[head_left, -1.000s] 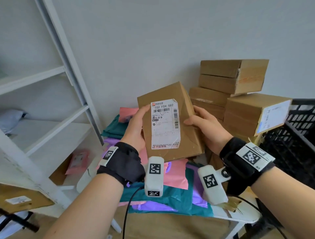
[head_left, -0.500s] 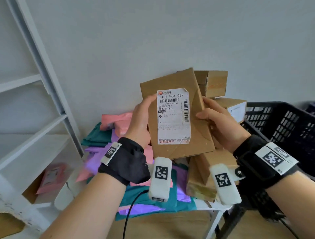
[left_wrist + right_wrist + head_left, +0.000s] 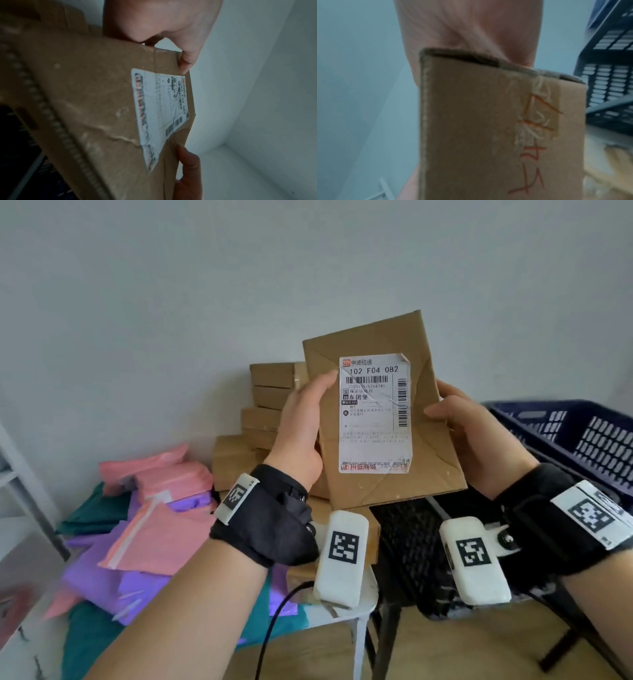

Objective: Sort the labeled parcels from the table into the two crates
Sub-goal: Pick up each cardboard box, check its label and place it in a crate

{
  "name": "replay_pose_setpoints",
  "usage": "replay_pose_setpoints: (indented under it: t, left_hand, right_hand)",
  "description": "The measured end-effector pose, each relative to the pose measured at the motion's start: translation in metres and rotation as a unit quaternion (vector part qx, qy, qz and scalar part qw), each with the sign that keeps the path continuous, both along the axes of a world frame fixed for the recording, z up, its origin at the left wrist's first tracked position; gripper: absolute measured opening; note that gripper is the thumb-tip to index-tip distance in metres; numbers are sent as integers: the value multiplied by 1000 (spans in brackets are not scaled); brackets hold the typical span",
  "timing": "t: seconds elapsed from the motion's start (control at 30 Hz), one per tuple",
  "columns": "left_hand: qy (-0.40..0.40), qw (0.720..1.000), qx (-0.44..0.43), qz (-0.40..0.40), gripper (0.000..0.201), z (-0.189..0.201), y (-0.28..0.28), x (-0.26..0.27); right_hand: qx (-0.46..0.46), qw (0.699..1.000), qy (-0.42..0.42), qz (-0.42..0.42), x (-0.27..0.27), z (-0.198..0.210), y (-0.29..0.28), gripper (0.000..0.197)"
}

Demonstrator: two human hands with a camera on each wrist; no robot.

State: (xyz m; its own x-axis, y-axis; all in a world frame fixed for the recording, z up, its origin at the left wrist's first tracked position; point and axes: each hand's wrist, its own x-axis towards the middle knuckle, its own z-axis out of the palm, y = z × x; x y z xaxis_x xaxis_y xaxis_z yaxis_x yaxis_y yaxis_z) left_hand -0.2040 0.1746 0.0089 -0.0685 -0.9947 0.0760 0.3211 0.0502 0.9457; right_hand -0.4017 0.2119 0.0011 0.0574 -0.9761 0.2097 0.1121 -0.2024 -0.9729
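Plainly much sorting is left: stacked boxes [image 3: 263, 419] and a heap of pink, purple and green mailers [image 3: 150, 508] lie on the table [image 3: 346, 611], and I cannot tell what the crates [image 3: 582, 436] hold. One parcel [image 3: 383, 419] is in hand, raised upright above the table's right end with its label [image 3: 375, 414] facing the person, so I judge the label is being read. It is a flat, creased brown carton, scuffed, with red handwriting on the back in the right wrist view. Left hand [image 3: 303, 433] grips its left edge, thumb on the front; right hand [image 3: 472, 436] grips the right edge, fingers curled behind.
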Motion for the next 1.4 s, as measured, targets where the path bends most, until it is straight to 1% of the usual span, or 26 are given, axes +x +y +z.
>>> replay_pose_setpoints:
  t: [0.07,0.1,0.13,0.17,0.23,0.27,0.33,0.4,0.53,0.6,0.67,0.83,0.93,1.03,1.13,1.23,1.27,1.33,1.4]
  left_hand:
    - [-4,1000,8,-25,41,-1,0,-41]
    - [-7,999,16,-36,45,-1,-1,-61]
    - [-10,999,24,-43,48,-2,-2,-80]
    - [-12,998,34,-50,47,-3,-3,-99]
    - [-11,996,49,-69,25,-6,-6,-133]
    - [-11,995,53,-83,21,-9,-8,-150]
    - [-6,993,67,-99,25,-15,-13,-180]
    - [-1,991,79,-104,24,-21,-18,-208]
    - [17,990,105,-90,18,-38,-41,-245]
    - [18,989,122,-78,17,-44,-56,-256]
    - [8,989,135,-66,15,-49,-76,-263]
    - [-21,985,165,-51,18,-61,-139,-277]
    - [-28,981,183,-54,18,-69,-180,-282]
    - [-28,979,200,-33,17,-81,-217,-285]
    - [-48,973,227,-1,16,-98,-250,-288]
    - [-81,964,250,38,15,-130,-281,-289]
    - [-91,960,261,51,18,-141,-287,-289]
    - [-104,951,281,69,19,-159,-297,-286]
    - [-113,942,302,89,15,-178,-307,-281]
  right_hand:
    - [11,1000,-14,-18,-37,-1,7,53]
    - [17,999,-22,-28,-55,-2,10,52]
    - [22,999,-29,-38,-74,-3,12,49]
    - [25,998,-35,-46,-91,-4,15,45]
    - [34,996,-43,-67,-124,-7,18,40]
    - [39,995,-45,-80,-140,-10,19,39]
    - [54,993,-49,-98,-168,-17,18,38]
    - [69,990,-50,-112,-194,-23,14,37]
    - [103,982,-51,-150,-231,-31,-4,21]
    - [122,977,-55,-163,-240,-34,-22,12]
    - [146,973,-64,-165,-247,-37,-43,10]
    - [185,966,-62,-168,-259,-45,-108,16]
    - [197,966,-33,-161,-264,-50,-156,21]
    - [229,963,6,-143,-267,-57,-205,20]
    - [270,954,47,-121,-265,-76,-250,25]
    - [327,937,76,-100,-258,-104,-287,22]
    - [349,929,85,-92,-255,-115,-297,22]
    - [378,918,99,-67,-249,-139,-316,28]
    - [392,913,107,-46,-243,-164,-335,37]
